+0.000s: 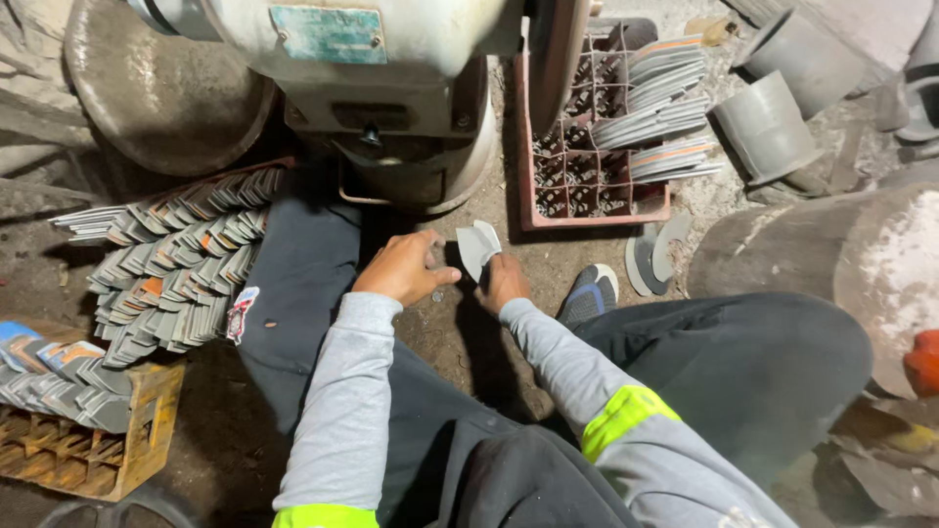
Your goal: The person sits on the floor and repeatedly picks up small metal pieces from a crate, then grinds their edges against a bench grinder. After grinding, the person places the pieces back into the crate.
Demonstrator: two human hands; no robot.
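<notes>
While I watch the head cam feed, both hands sit low at centre frame, between the knees, just in front of the machine base point(411, 166). Left hand point(401, 269): fingers curled, tips hidden behind the hand, so I cannot tell whether it grips anything; it sits just beside the pale curved metal piece point(477, 246). Right hand point(504, 282): pinching that piece at its lower edge, fingers pressed on it. Piece is held upright-ish, above the dirt floor point(460, 332), not resting on it.

Surroundings, by place:
- Top centre: machine body, off-white, w/ a rectangular teal label plate point(328, 32) on its front. Text not noted.
- Top right: red plastic crate point(528, 176), grid compartments, w/ fanned stacks of grey curved blanks point(660, 103) laid over its right half; some show orange edges.
- Right of crate: grey pipe sections point(768, 127), lying tilted.
- Left: large fanned stack of grey pieces point(176, 259), a few orange-backed, leaning over a yellow crate point(108, 455) at lower left.
- Floor near the shoe point(590, 293): two loose curved pieces point(650, 256), beside the red crate's corner.
- Far right edge: an orange-red object point(924, 362), partly cut off; kind unclear.

Sleeves grey w/ hi-vis yellow bands.
</notes>
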